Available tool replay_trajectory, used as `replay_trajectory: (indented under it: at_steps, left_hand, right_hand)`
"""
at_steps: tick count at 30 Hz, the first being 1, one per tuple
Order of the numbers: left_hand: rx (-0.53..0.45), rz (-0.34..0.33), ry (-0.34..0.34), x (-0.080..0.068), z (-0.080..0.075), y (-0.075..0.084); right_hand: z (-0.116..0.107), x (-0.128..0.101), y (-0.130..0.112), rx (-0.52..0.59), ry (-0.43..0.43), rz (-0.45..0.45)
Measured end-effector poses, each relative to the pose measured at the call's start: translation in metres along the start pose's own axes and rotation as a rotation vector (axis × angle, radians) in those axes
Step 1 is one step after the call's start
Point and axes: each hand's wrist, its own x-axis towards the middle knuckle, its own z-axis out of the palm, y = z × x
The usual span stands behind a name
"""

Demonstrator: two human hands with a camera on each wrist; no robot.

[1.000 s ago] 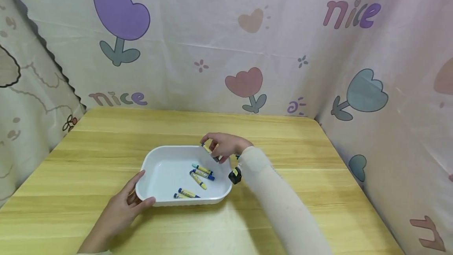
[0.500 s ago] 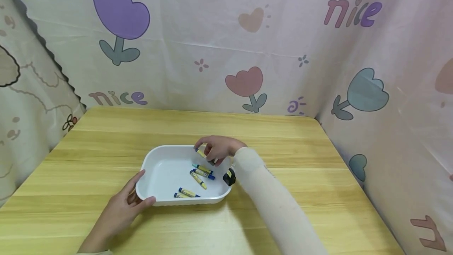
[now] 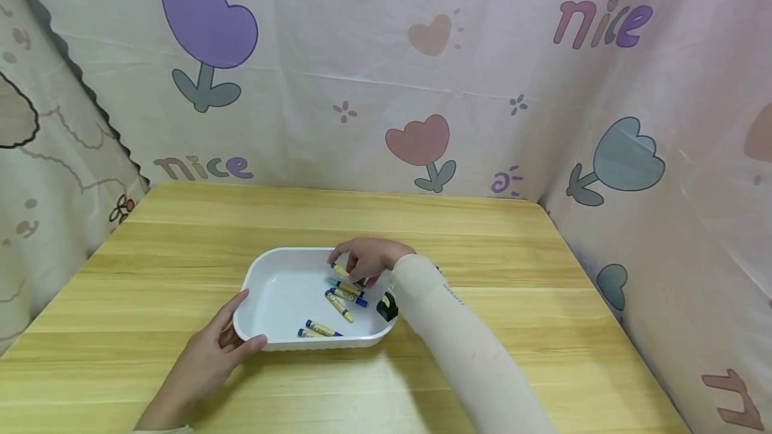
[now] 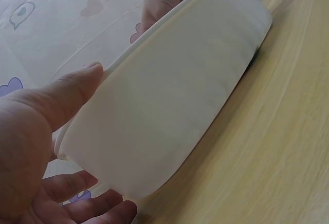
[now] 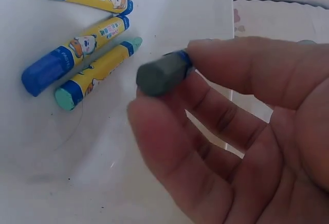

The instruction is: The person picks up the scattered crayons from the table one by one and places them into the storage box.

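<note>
R hand (image 3: 369, 261) pinches grey crayon (image 5: 160, 73) over the tray's (image 3: 265, 340) 1 o'clock corner; crayon's long axis runs approx 10–4. Loose crayons (image 3: 345, 292) lie just below at 6. L hand (image 3: 208, 359) grips the tray's 7 o'clock corner on the surface (image 3: 543, 300).

Light wooden table (image 3: 512, 266) here, and sitting on it near the front edge, one white tray (image 3: 265, 290), nothing stacked beneath.

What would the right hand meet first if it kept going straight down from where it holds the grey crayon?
Probably the crayons lying under it: the right hand holds a grey crayon just above the teal crayon and blue crayon on the white tray floor. Depth is uncertain.
</note>
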Motion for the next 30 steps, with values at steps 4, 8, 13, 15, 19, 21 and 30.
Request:
replay_trajectory:
  at_steps: [4,8,13,15,19,21,30]
  left_hand:
    - [0.009,-0.002,0.004,0.0,0.0,0.001]
    - [0.004,-0.004,0.003,-0.001,0.001,0.002]
    - [0.007,-0.007,0.004,-0.001,0.001,0.003]
    - [0.009,-0.012,0.003,-0.002,0.0,0.003]
    - [0.02,-0.021,-0.003,-0.002,-0.001,0.002]
    - [0.034,-0.024,-0.002,-0.002,-0.002,0.001]
    - [0.002,-0.008,-0.006,-0.001,0.0,0.002]
  right_hand:
    - [0.002,-0.001,-0.001,-0.083,0.02,0.034]
    - [0.002,-0.002,-0.002,-0.109,0.031,0.058]
    - [-0.001,-0.005,0.0,-0.051,0.03,0.044]
    - [-0.004,-0.006,0.001,-0.039,0.032,0.028]
    - [-0.012,-0.01,0.005,-0.016,0.05,0.003]
    - [-0.016,-0.012,0.007,0.001,0.064,-0.009]
    - [-0.038,-0.031,0.035,0.074,0.139,-0.049]
